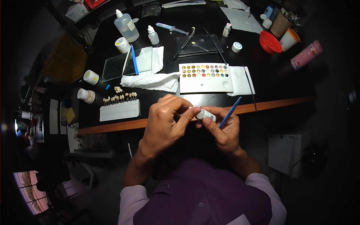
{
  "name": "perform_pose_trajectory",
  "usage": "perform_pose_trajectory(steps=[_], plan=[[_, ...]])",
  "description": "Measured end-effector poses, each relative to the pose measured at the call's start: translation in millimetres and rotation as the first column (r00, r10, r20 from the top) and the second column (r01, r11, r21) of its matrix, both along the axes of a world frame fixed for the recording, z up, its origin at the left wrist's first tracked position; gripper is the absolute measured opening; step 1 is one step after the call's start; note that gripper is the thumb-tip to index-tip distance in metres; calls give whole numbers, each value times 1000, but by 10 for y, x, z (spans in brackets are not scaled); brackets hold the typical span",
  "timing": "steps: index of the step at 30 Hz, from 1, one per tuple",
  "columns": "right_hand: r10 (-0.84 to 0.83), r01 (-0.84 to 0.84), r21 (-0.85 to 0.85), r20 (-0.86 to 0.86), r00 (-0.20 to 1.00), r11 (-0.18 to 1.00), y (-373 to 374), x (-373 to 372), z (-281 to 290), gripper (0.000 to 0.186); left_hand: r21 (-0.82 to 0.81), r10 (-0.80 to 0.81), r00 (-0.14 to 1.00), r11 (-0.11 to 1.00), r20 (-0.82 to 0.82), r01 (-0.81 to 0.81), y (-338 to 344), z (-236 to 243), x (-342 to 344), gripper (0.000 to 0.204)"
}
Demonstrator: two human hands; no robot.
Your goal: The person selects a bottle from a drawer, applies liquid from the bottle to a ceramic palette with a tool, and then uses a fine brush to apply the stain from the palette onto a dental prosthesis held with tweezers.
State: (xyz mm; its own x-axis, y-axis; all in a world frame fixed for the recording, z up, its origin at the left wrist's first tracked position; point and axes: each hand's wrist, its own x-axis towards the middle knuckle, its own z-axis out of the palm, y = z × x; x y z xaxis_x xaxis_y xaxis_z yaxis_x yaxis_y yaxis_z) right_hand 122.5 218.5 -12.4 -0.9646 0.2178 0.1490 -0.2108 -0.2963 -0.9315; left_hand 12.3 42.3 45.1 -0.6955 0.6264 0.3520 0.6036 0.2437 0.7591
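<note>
Just in front of the table edge, my two hands meet at a small clear bottle (207,114) with a printed label. My left hand (167,117) is closed, thumb and fingers pinching the bottle's left end, where its white cap seems to be. The bottle's body sits between the thumb and fingers of my right hand (227,132). A flat blue stick, like a spatula (231,111), is also tucked in that hand, pointing up and right. Beyond the hands lies a white palette (202,87) with rows of coloured wells.
A shade guide of tooth tabs (119,110) stands on the left, near several jars and a glass slab (112,67). Farther back are a large dropper bottle (126,28), a syringe (171,28) and a black tray (198,45). A red bowl (270,42) stands at right.
</note>
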Motion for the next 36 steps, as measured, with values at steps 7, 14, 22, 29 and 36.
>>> perform_pose_trajectory(steps=[7, 14, 22, 29, 36], plan=[[-40, 40, -16, -40, 998, 999, 15, -8, -31, 32, 65, -99, 993, 993, 58, 95, 28, 32, -44, 19], [-129, 143, 191, -84, 988, 971, -28, -2, -5, 33, -134, 75, 997, 989, 35, -69, 128, -134, 13, 24], [-172, 176, 163, -40, 984, 971, -10, 27, -19, 34, 39, 49, 993, 998, 106, -53, 137, -100, -30, 28], [-176, 182, 211, -47, 983, 960, 2, -20, 32, 33, 60, 116, 992, 992, -51, -113, 182, -220, -33, 30], [-311, 326, 495, -115, 943, 806, 202, -97, 25, 29, 171, 171, 970, 965, 174, -201, 177, -318, -83, 47]])
